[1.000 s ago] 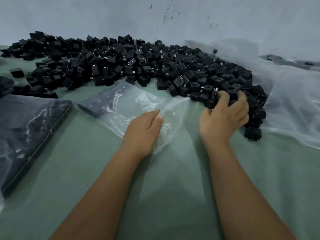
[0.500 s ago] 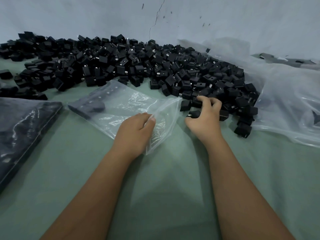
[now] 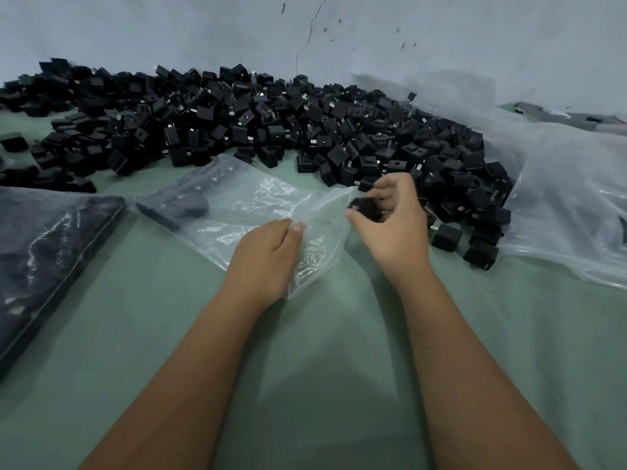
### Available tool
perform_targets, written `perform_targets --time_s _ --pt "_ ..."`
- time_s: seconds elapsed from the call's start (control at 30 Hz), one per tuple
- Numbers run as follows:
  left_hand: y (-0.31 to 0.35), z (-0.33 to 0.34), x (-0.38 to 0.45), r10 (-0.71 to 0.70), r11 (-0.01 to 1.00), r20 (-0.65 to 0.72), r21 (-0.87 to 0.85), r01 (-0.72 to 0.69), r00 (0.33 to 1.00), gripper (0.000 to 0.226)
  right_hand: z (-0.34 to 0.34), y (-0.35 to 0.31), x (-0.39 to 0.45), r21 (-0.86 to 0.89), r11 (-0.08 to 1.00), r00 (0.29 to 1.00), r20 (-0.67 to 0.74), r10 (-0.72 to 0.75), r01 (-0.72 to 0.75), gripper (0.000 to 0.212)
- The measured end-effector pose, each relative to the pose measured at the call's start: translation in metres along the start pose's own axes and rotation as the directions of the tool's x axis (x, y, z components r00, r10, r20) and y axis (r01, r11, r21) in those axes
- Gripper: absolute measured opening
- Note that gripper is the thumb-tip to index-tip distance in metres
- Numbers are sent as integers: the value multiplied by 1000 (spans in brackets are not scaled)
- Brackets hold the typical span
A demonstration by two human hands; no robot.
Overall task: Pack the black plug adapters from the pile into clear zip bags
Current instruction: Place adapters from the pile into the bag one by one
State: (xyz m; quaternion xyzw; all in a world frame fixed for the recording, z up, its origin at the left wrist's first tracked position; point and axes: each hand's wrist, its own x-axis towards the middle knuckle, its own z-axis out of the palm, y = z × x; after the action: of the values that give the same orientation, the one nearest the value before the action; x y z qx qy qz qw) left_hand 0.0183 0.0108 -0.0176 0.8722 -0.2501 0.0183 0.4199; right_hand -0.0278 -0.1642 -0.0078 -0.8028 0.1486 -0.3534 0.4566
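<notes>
A wide pile of black plug adapters (image 3: 271, 120) lies along the back of the green table. In front of it a clear zip bag (image 3: 237, 212) lies flat, with several dark adapters showing through at its far left end. My left hand (image 3: 268, 256) pinches the upper edge of the bag's mouth and holds it lifted. My right hand (image 3: 390, 222) grips a black plug adapter (image 3: 364, 206) right at that opening, beside the pile's near edge.
A filled bag of black adapters (image 3: 44, 259) lies at the left edge. A large crumpled clear plastic sheet (image 3: 570, 205) spreads at the right, under the pile's end. Loose adapters (image 3: 480, 252) sit near my right hand. A grey wall (image 3: 441, 35) rises behind.
My right hand has pulled back from the pile with an adapter and moved left to the bag's mouth. My left hand has kept its hold on the bag's edge.
</notes>
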Motion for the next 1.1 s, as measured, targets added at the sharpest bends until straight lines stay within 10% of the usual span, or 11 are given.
perform_targets --time_s 0.3,0.77,1.1 --pt "1 -1 0 -147 953 -77 -278 121 986 27 29 -18 -23 -217 936 874 461 -152 277 24" --pt "7 -2 -2 -137 921 -199 -385 51 970 38 25 -15 -21 -181 946 854 498 -148 270 27" --pt "3 0 -2 222 971 -278 -28 -239 935 39 35 -22 -26 -377 824 860 452 -236 424 15"
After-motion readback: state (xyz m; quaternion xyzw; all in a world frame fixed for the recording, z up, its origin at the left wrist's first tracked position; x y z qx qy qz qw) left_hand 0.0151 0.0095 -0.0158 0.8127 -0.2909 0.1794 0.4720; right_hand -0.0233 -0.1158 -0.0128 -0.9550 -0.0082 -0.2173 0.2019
